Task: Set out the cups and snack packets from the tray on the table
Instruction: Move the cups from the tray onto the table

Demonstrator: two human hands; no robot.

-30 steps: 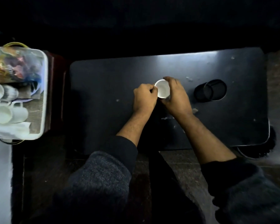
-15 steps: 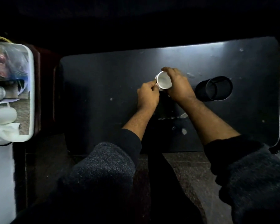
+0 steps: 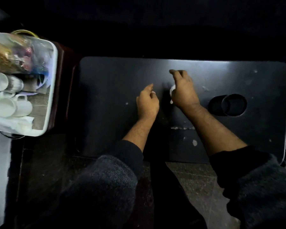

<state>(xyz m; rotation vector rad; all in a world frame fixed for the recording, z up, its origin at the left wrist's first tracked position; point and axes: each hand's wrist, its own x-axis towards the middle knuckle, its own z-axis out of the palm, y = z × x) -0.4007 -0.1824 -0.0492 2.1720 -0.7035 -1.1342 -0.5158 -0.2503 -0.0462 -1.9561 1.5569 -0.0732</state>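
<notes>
A small white cup (image 3: 172,92) sits at the middle of the black table (image 3: 106,80), almost wholly hidden under my right hand (image 3: 183,91), whose fingers curl over it. My left hand (image 3: 147,102) hovers just left of the cup, apart from it, fingers loosely bent and holding nothing. At the far left a white tray (image 3: 52,90) holds several white cups (image 3: 7,104) lying on their sides, clear snack packets (image 3: 15,53) at its far end and a white napkin (image 3: 12,123).
A round cup-holder hole (image 3: 233,104) is cut into the table right of my right hand. The tray rests on a dark red stand (image 3: 63,80) beside the table's left edge. Dark floor lies in front of the table.
My left hand has let go of the cup and drawn back to the left. My right hand has turned over the cup, which now shows only as a white sliver.
</notes>
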